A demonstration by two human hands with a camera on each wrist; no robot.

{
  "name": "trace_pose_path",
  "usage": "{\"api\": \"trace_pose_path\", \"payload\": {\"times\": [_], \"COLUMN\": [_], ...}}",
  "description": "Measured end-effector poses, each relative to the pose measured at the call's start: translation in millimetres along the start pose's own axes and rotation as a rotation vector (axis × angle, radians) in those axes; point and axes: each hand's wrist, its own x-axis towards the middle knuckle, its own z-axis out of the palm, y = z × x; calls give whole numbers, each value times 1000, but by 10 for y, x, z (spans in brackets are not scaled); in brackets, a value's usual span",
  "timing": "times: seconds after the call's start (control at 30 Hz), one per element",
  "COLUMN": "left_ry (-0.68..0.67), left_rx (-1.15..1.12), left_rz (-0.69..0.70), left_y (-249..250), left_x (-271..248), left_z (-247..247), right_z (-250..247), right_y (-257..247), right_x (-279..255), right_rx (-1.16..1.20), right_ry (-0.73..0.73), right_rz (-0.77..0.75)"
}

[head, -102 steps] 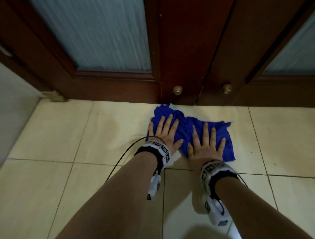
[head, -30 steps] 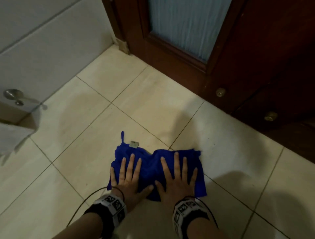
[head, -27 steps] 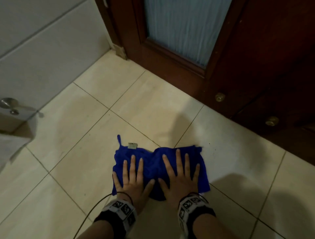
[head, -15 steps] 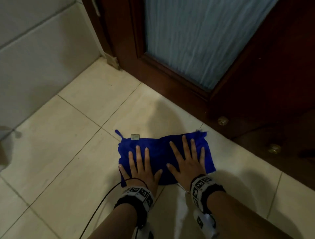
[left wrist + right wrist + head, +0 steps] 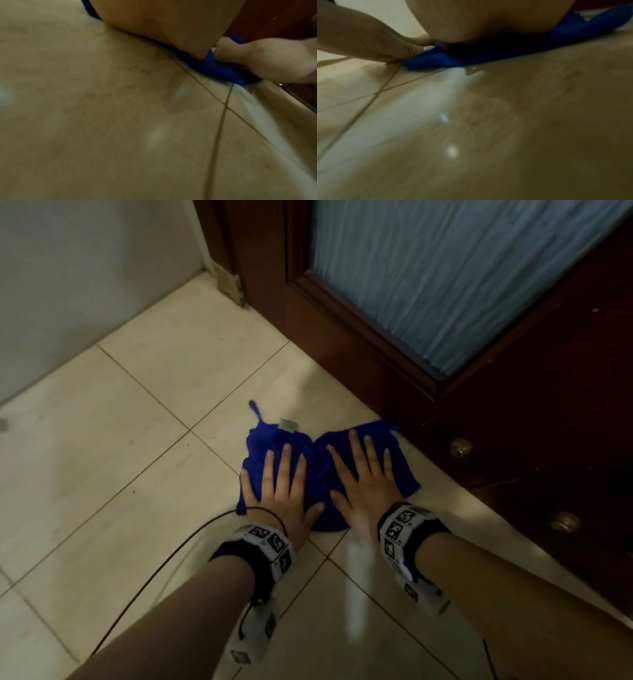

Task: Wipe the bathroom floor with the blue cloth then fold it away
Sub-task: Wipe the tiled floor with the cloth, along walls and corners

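Observation:
The blue cloth [image 5: 317, 463] lies crumpled on the cream tiled floor [image 5: 137, 440], its far right corner touching the base of the dark wooden door [image 5: 513, 422]. My left hand [image 5: 282, 487] lies flat on its left half with straight, spread fingers. Beside it my right hand [image 5: 363, 477] presses flat on the right half. A small grey label [image 5: 287, 425] and a loop stick out at the cloth's far edge. Both wrist views show the cloth [image 5: 214, 67] [image 5: 471, 56] squeezed under the heels of the palms, with the thumbs nearly meeting.
The wooden door has a ribbed frosted pane [image 5: 445, 268] and two brass knobs [image 5: 460, 447] low on the right. A white wall [image 5: 85, 268] closes the left side. A wet sheen lies on the tile [image 5: 453, 75] just behind the cloth. A black cable [image 5: 164, 570] trails from my left wrist.
Both flat hands have pushed the cloth forward and to the right across the tiles, from the open floor up against the foot of the door. The hands' pose on it is unchanged.

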Motion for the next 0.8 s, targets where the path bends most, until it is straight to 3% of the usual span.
{"api": "trace_pose_path", "payload": {"times": [0.13, 0.37, 0.6, 0.8], "left_ry": [-21, 48, 21, 126], "left_rx": [23, 36, -37, -164], "left_rz": [83, 103, -24, -145], "left_y": [-103, -480, -473, -468], "left_x": [226, 574, 534, 250], "left_z": [-102, -289, -320, -34], "right_z": [-140, -241, -347, -269], "right_y": [12, -76, -191, -197], "right_x": [292, 765, 840, 754], "right_rx": [-56, -24, 35, 26], "right_ry": [48, 125, 138, 100], "right_rz": [-101, -80, -87, -100]}}
